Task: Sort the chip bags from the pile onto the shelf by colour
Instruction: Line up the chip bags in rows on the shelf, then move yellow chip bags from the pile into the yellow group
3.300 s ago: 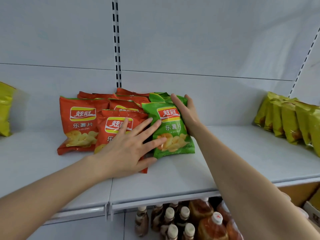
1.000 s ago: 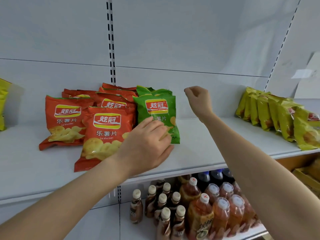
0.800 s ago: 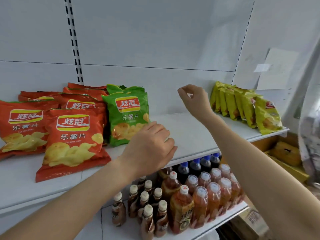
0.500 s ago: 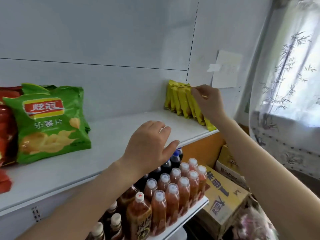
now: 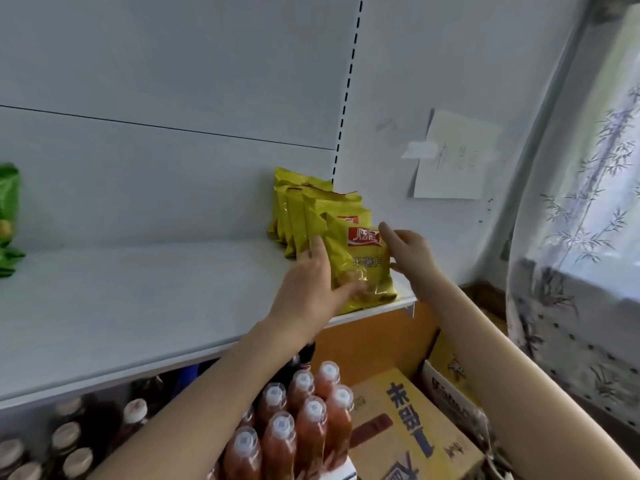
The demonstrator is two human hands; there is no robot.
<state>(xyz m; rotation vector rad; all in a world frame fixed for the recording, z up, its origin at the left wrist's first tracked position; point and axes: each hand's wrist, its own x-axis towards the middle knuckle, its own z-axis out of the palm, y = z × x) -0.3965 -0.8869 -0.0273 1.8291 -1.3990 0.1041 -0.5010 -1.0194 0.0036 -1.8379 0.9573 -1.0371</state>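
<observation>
A row of yellow chip bags (image 5: 304, 209) stands upright at the right end of the white shelf (image 5: 138, 306). The front yellow chip bag (image 5: 363, 268) leans at the shelf's right front corner. My left hand (image 5: 308, 285) clasps its left side, thumb across the lower front. My right hand (image 5: 407, 252) grips its right edge, with the fingers near the red logo. A green chip bag (image 5: 8, 216) shows only partly at the far left edge. The red bags are out of view.
Below the shelf stand several bottles with white caps (image 5: 304, 424). Cardboard boxes (image 5: 408, 431) sit on the floor to the right. A paper note (image 5: 450, 157) hangs on the wall, and a patterned curtain (image 5: 581, 237) is at the far right.
The view has swung right, away from the red and green bags. Both hands moved to the yellow row and took hold of its front bag.
</observation>
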